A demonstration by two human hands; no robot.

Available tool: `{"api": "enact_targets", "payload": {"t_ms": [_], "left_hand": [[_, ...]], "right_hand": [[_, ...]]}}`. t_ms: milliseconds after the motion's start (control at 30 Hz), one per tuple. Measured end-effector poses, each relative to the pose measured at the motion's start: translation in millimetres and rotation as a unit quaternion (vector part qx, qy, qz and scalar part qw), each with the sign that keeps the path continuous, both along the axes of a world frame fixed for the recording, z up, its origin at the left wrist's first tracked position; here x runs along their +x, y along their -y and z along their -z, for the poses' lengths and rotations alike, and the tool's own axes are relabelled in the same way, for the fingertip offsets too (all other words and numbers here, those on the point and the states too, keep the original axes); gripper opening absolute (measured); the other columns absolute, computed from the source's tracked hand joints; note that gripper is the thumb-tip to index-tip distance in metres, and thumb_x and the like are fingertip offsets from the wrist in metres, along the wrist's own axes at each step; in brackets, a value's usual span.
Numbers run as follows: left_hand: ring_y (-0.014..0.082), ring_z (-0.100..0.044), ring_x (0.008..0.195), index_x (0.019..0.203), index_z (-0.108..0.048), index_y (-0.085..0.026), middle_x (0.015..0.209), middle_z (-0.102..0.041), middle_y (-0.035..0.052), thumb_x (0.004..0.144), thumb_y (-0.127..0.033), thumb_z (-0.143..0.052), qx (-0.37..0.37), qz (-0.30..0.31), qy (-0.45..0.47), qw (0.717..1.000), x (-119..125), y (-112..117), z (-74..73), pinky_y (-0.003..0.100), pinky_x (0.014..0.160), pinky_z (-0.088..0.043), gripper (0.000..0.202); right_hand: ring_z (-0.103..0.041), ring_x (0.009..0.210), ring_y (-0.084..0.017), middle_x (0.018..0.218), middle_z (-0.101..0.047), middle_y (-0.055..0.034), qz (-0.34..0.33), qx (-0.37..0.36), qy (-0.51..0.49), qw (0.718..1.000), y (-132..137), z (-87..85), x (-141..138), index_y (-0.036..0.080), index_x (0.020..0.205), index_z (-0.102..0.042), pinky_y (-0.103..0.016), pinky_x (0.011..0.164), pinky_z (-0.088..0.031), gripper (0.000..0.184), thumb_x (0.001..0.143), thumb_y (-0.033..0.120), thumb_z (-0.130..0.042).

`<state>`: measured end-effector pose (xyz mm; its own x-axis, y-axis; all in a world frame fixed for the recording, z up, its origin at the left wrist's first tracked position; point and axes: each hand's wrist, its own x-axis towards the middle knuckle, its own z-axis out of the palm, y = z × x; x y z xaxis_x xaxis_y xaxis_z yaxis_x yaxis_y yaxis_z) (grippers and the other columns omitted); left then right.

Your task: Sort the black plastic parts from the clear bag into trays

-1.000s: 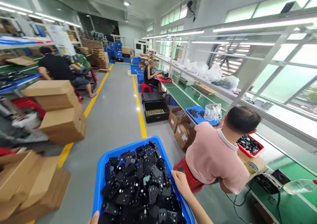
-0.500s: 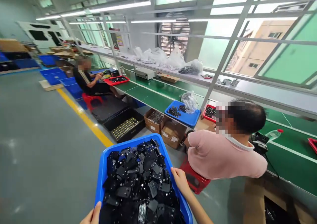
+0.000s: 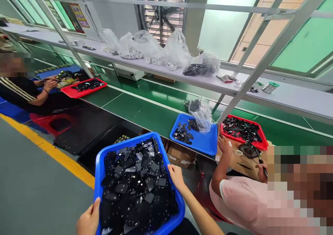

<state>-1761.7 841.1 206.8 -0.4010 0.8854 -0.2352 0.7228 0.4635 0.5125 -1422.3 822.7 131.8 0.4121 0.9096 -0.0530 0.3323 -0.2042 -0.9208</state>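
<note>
A blue plastic tray is carried in front of me, heaped with small flat black parts. My left hand grips its near left side, thumb over the rim and the other fingers mostly hidden. On the right side, my right hand is closed on the rim, its fingertips out of sight beneath. The tray's far edge overlaps the view of a black bin holding yellowish pieces.
A green workbench bears a smaller blue tray, a red tray and another red tray. A co-worker in pink sits close on the right; another person sits at left. Bagged parts line the shelf.
My view has moved closer to the bench and turned down toward it. The tray in my hands now appears nearer the smaller blue tray. Both hands keep their hold.
</note>
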Motion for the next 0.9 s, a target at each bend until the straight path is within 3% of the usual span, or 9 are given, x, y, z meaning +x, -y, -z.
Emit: {"api": "enact_targets", "payload": {"t_ms": [133,300,467,567,700,900], "left_hand": [[0.0326,-0.063,0.071,0.066,-0.066,-0.018,0.062,-0.067,0.0125,0.075,-0.052,-0.039,0.001,0.092,-0.035,0.995,12,-137,20.7,0.033,0.059,-0.044,0.045],[0.0335,-0.063,0.079,0.071,-0.069,-0.015,0.071,-0.069,0.0157,0.078,-0.051,-0.036,-0.015,0.194,-0.063,0.979,41,-312,54.6,0.033,0.063,-0.044,0.05],[0.0324,-0.062,0.071,0.076,-0.07,-0.012,0.066,-0.066,0.0157,0.082,-0.048,-0.034,-0.06,0.299,-0.104,0.947,90,-449,83.5,0.033,0.062,-0.044,0.052],[0.0299,-0.061,0.069,0.075,-0.069,-0.013,0.066,-0.066,0.0134,0.085,-0.047,-0.033,-0.076,0.347,-0.122,0.927,120,-507,97.5,0.032,0.062,-0.044,0.05],[0.0293,-0.06,0.068,0.069,-0.066,-0.015,0.064,-0.065,0.014,0.086,-0.045,-0.033,-0.084,0.378,-0.141,0.911,162,-564,115.4,0.032,0.062,-0.043,0.048],[0.0321,-0.061,0.071,0.07,-0.065,-0.014,0.064,-0.063,0.0166,0.085,-0.044,-0.035,-0.09,0.394,-0.133,0.905,221,-623,135.2,0.037,0.066,-0.045,0.045]], "right_hand": [[-0.033,0.048,-0.011,0.046,-0.036,0.0031,0.065,-0.019,0.018,0.998,-84,15.8,3,0.02,0.048,-0.035,-0.025,0.049,-0.018,0.05,0.086,0.052,-0.03],[-0.043,0.049,-0.014,0.049,-0.05,0.0002,0.164,-0.062,0.028,0.984,-188,47.3,4,0.021,0.052,-0.044,-0.025,0.05,-0.023,0.046,0.088,0.047,-0.034],[-0.051,0.056,-0.015,0.057,-0.057,-0.0023,0.253,-0.149,0.028,0.955,-278,68.0,16,0.02,0.058,-0.051,-0.025,0.054,-0.028,0.036,0.089,0.034,-0.042],[-0.055,0.059,-0.015,0.063,-0.059,-0.0016,0.282,-0.2,0.019,0.938,-320,75.4,29,0.017,0.07,-0.057,-0.024,0.057,-0.034,0.025,0.089,0.027,-0.045],[-0.06,0.073,-0.016,0.079,-0.064,-0.0044,0.304,-0.242,0.007,0.921,-365,83.8,48,0.013,0.087,-0.06,-0.028,0.07,-0.043,0.017,0.09,0.019,-0.045],[-0.057,0.108,-0.027,0.115,-0.059,-0.0218,0.303,-0.247,-0.014,0.92,-408,88.0,77,0.005,0.116,-0.058,-0.039,0.092,-0.043,0.037,0.085,0.011,-0.038]]}}
